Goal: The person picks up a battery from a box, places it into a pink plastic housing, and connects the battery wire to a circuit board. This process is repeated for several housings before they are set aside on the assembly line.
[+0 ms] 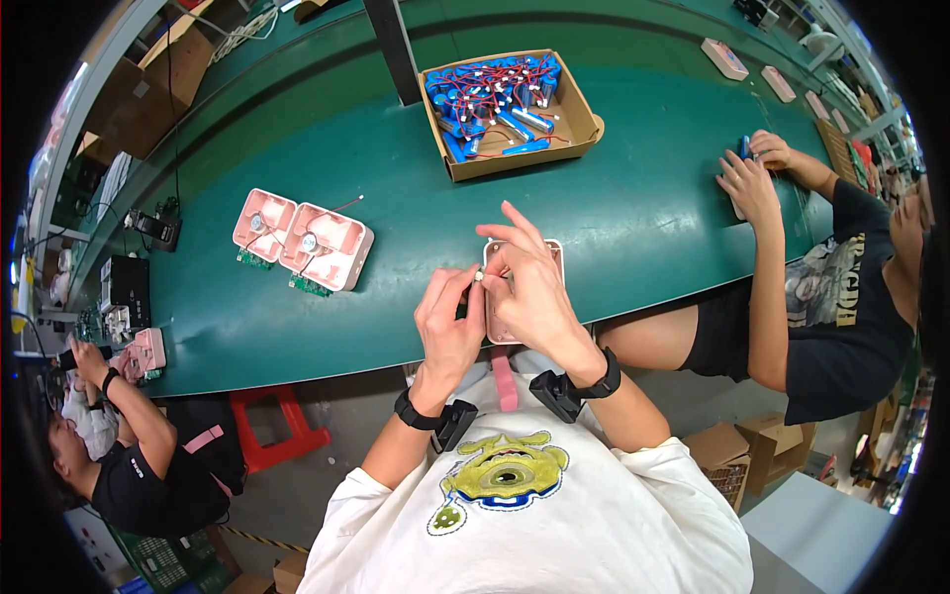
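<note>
My left hand (447,322) and my right hand (531,300) meet at the fingertips over the table's near edge. Pinched between them is a small whitish piece (479,276) that looks like a plug connector; its details are too small to make out. The right hand's other fingers stretch upward. Beneath that hand lies an open pink plastic housing (559,259), largely covered by it. Something dark shows behind the left fingers. To the left sit two more open pink housings (354,259), each with a round speaker, wires and a green circuit board (310,286).
On the green table (416,218) stands a cardboard box (515,166) of blue batteries with red leads, beside a dark post (394,49). Co-workers sit at right (851,287) and left (148,455), handling parts. A red stool (272,431) is below the edge.
</note>
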Action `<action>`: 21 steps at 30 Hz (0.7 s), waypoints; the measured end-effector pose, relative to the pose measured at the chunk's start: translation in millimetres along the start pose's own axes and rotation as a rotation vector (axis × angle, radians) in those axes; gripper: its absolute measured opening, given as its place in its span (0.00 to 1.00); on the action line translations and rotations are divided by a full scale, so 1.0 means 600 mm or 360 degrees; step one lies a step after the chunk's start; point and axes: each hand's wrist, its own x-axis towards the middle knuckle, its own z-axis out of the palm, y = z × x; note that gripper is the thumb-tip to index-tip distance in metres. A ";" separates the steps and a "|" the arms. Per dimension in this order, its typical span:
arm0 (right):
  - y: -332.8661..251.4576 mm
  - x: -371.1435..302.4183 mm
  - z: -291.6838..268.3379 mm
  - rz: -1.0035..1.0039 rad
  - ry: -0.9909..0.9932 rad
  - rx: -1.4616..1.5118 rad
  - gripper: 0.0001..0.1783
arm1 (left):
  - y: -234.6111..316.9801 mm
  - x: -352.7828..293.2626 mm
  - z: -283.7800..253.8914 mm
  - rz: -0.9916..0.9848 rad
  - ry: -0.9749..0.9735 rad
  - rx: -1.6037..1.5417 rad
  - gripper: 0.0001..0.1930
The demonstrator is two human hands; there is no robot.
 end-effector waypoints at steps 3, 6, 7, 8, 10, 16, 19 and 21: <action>0.001 -0.003 -0.003 0.0045 -0.0041 -0.0041 0.04 | -0.001 0.004 -0.002 0.0027 -0.0030 -0.0016 0.12; -0.003 -0.006 -0.015 -0.0104 -0.0019 -0.0367 0.11 | -0.003 0.015 -0.009 -0.0014 -0.0107 -0.0027 0.11; -0.006 -0.008 -0.021 -0.0180 -0.0008 -0.0533 0.16 | -0.003 0.021 -0.014 -0.0061 -0.0162 -0.0027 0.11; -0.017 -0.015 -0.029 -0.0178 -0.0013 -0.0536 0.16 | -0.002 0.028 -0.022 -0.0110 -0.0208 -0.0022 0.10; -0.052 -0.049 -0.050 0.0025 -0.0045 -0.0730 0.36 | 0.009 0.042 -0.038 -0.0239 -0.0277 -0.0008 0.09; -0.060 -0.116 0.002 0.0388 -0.0164 -0.0855 0.67 | 0.026 0.062 -0.036 -0.0774 -0.0500 -0.0088 0.06; -0.051 -0.113 0.012 0.0301 -0.0001 -0.0773 0.66 | 0.031 0.045 -0.030 -0.0891 -0.0514 -0.0194 0.06; -0.040 -0.109 0.011 0.0269 0.0035 -0.0813 0.65 | 0.040 0.028 -0.028 -0.0938 -0.0518 -0.0242 0.06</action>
